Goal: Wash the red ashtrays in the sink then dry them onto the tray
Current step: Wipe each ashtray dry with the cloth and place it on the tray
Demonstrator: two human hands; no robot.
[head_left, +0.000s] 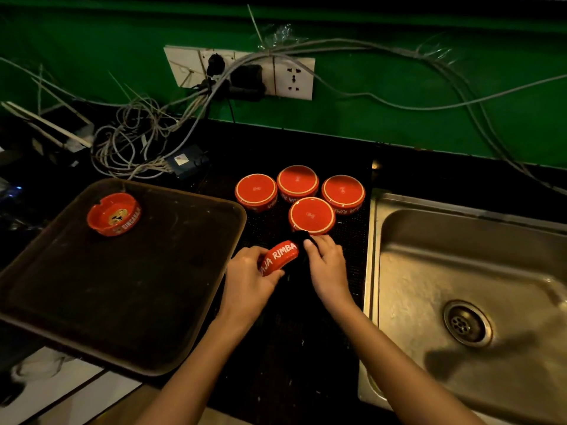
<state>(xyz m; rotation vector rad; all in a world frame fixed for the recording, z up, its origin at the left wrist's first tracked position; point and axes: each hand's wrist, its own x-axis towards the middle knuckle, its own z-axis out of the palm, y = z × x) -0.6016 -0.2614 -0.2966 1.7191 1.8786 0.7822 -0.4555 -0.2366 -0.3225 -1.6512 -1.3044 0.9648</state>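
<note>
My left hand (247,276) grips a red ashtray (279,256) on its side, white lettering facing me, above the dark counter mat. My right hand (326,262) holds a black cloth (302,240) against the ashtray's right side. Several red ashtrays (311,214) stand upside down on the mat just beyond my hands. One more red ashtray (114,213) sits upright at the far left of the dark tray (129,302). The steel sink (466,289) lies to the right, with its drain visible.
A tangle of grey cables (138,142) and a small black adapter (187,161) lie behind the tray. Wall sockets (242,72) with plugs hang on the green wall. The tray overhangs the counter's front edge at lower left.
</note>
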